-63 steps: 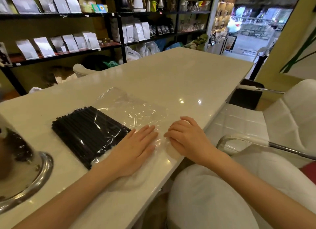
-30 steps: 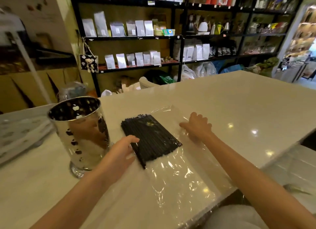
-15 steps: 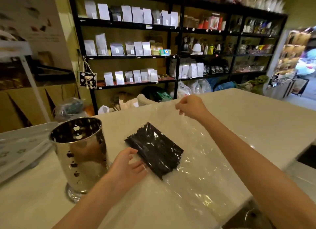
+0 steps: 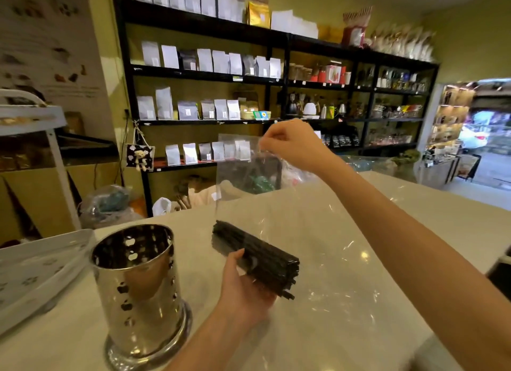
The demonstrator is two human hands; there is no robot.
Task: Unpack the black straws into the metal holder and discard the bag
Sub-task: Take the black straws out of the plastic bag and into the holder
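A bundle of black straws lies inside a large clear plastic bag, lifted a little off the white counter. My left hand cups the bundle from below through the plastic. My right hand is raised high and pinches the bag's far edge, holding that end up. The shiny perforated metal holder stands upright on the counter left of my left hand, empty as far as I can see.
A white tray sits at the counter's left edge. Black shelves of pouches and kettles line the wall behind. Bags and clutter lie on the floor past the counter's far edge. A doorway opens at far right.
My right hand has lifted the bag's far edge higher. My left hand has slid under the straw bundle and raised it off the counter.
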